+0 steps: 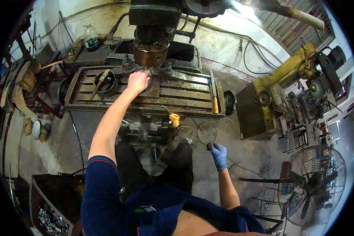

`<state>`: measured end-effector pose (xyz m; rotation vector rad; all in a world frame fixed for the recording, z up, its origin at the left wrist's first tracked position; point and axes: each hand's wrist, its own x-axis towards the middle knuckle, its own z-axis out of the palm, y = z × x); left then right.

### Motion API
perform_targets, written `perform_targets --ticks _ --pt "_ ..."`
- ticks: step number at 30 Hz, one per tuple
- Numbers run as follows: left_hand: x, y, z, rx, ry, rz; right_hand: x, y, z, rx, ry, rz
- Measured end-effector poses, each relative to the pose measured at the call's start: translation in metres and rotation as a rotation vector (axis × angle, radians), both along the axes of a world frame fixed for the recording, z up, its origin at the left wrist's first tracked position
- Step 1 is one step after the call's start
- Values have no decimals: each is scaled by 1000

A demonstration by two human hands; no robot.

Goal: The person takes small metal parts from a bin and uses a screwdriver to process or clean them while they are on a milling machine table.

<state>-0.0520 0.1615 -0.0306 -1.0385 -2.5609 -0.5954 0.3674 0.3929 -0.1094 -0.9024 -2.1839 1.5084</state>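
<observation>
My bare left hand (pixel 138 82) reaches over the slotted machine table (pixel 192 95), just under the round cutter head (pixel 151 53). Its fingers are closed at a small metal part by the table's middle, and what they grip is too small to name. My right hand (pixel 219 155), in a blue glove with dark fingertips, hangs out to the right below the table's front edge. Its fingers are curled together around something dark that I cannot make out. On the table's left stands a black pot (pixel 106 87) with a brush (pixel 103 80) in it.
A file with a yellow handle (pixel 215 105) lies at the table's right end. A yellow switch-like part (pixel 174 119) sticks out in front. Coiled cable (pixel 207 132) lies on the floor. A large fan (pixel 311 185) stands right, a bin of metal pieces (pixel 51 214) lower left.
</observation>
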Motion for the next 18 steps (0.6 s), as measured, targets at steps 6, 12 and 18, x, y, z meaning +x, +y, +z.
perform_targets --ticks 6,12,18 --pt "-1 -3 -5 56 -33 59 4 9 46 84 61 -9" --pt "-9 1 7 28 -269 302 -70 27 207 463 375 7" --pt "-26 -15 -5 165 -329 208 -156 31 427 370 1151 371"
